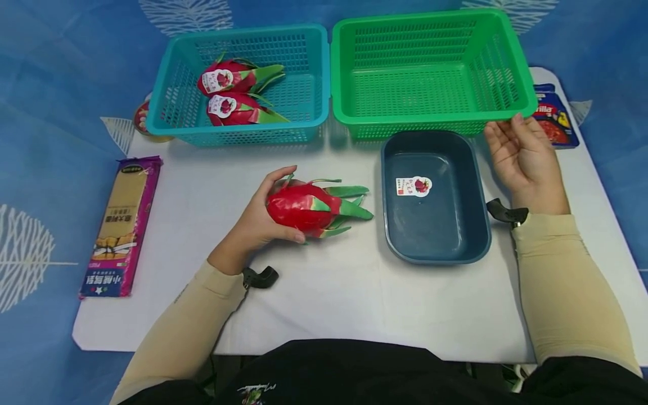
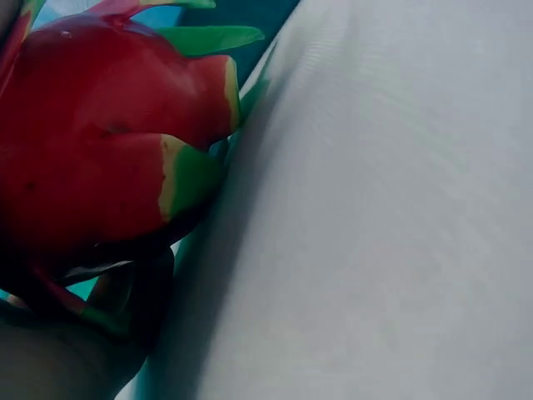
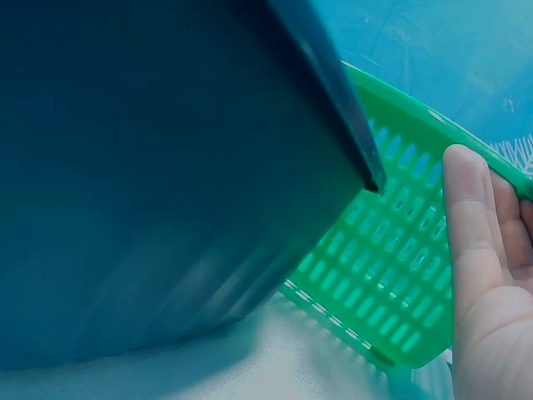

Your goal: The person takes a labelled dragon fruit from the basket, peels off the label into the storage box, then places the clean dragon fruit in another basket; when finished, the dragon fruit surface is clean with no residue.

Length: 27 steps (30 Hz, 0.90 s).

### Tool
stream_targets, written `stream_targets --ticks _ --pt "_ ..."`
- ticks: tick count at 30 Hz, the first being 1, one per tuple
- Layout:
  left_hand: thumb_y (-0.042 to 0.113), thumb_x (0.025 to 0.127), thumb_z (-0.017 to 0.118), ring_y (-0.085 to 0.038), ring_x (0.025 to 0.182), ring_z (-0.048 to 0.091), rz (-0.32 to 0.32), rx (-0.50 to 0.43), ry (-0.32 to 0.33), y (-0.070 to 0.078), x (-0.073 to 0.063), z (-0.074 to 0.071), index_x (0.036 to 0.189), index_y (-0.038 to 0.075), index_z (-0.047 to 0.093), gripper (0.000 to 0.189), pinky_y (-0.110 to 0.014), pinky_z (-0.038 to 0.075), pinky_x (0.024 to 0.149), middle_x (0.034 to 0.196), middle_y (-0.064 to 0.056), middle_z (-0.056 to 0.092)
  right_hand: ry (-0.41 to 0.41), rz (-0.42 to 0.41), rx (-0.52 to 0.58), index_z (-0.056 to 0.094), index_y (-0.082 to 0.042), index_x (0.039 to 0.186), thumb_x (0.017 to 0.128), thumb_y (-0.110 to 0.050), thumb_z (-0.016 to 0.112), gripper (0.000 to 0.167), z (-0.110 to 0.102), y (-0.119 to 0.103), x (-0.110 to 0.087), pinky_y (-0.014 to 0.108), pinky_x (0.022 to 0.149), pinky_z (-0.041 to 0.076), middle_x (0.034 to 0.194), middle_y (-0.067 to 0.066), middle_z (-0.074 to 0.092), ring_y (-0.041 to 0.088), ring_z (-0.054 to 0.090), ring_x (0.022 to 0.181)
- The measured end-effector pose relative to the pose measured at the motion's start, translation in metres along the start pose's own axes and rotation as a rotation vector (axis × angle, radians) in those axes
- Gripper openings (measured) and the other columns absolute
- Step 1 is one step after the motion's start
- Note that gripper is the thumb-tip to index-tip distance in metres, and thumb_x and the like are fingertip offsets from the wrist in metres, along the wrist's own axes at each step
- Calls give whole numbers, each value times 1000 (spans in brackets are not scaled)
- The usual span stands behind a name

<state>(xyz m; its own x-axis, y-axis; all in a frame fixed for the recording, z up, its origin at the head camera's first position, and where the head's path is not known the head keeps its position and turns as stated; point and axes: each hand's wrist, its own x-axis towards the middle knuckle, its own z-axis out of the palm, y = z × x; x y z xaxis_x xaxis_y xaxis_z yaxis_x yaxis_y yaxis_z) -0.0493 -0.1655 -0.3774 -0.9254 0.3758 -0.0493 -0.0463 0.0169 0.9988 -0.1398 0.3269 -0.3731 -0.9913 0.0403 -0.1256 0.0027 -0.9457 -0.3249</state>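
My left hand [image 1: 258,222] grips a red dragon fruit [image 1: 304,207] above the white table, thumb along the near side and fingers round the far side. Its green-tipped leaves point right, and the left wrist view shows the fruit [image 2: 100,133] close up. At the near right corner of the green basket [image 1: 405,121] is my right hand [image 1: 529,157], palm up with relaxed fingers. In the right wrist view its fingertips lie at the basket's rim; whether they press on it I cannot tell. Between the hands stands a dark blue tub [image 1: 430,225] with a dragon fruit sticker [image 1: 413,186] inside.
Two labelled dragon fruits [image 1: 233,108] lie in the blue basket [image 1: 243,132] at the back left. A noodle packet [image 1: 118,225] lies on the left of the table [image 1: 324,304]. A dark blue packet [image 1: 556,121] is partly hidden beyond my right hand.
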Motion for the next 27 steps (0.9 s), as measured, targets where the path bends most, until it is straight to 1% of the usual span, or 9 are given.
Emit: stream_targets --ticks 2,4,8,12,16,19,23,25,27 --pt "-9 72 89 -30 142 39 -12 -45 7 0 -1 -2 161 21 36 108 -45 59 92 155 -14 42 -6 -7 -2 50 12 140 102 10 57 39 -1 1 0 50 91 59 111 36 64 48 70 96" --pt "-10 73 88 -32 143 38 -16 -124 8 0 -1 -5 160 22 37 106 -46 59 93 157 -18 38 -5 -11 -2 50 13 139 102 11 57 38 -1 1 0 51 90 59 110 36 64 48 70 95" --pt "1 72 95 -34 145 35 8 -237 2 2 -3 -13 159 22 39 106 -45 59 93 160 -25 31 -2 -11 -3 50 12 140 102 10 57 39 -1 2 1 50 90 59 111 36 64 48 70 95" --pt "18 69 102 -36 145 35 98 -306 -16 12 -5 -23 159 19 38 111 -43 59 92 158 -30 28 -1 -8 2 49 12 140 103 10 57 38 -1 2 1 50 90 59 111 36 64 48 70 95" --pt "17 68 102 -38 143 37 231 -405 -33 28 2 -29 158 13 40 109 -44 59 92 154 -27 35 -2 -9 7 49 12 140 103 10 57 38 0 2 1 50 91 58 111 36 64 48 70 95" --pt "15 69 101 -38 142 38 320 -451 -63 42 15 -27 156 10 41 106 -45 59 92 151 -26 39 11 -11 7 49 12 139 102 10 57 38 0 1 1 50 91 58 110 36 64 47 70 95" --pt "17 67 102 -39 141 40 381 -491 -111 65 42 -14 155 8 42 107 -47 59 93 147 -26 43 12 -10 9 50 12 137 102 10 57 36 -1 1 0 50 91 58 110 36 64 47 70 96" --pt "19 66 103 -40 140 41 390 -506 -125 76 60 -4 155 8 42 109 -48 58 94 146 -25 43 3 -8 10 50 13 137 103 9 57 35 -1 1 0 50 91 59 110 36 64 48 70 96" --pt "21 62 105 -39 141 41 373 -515 -114 87 81 7 155 8 42 113 -50 58 95 147 -21 44 -11 -6 9 50 13 136 103 9 57 34 0 2 1 50 90 59 110 36 64 48 70 95"
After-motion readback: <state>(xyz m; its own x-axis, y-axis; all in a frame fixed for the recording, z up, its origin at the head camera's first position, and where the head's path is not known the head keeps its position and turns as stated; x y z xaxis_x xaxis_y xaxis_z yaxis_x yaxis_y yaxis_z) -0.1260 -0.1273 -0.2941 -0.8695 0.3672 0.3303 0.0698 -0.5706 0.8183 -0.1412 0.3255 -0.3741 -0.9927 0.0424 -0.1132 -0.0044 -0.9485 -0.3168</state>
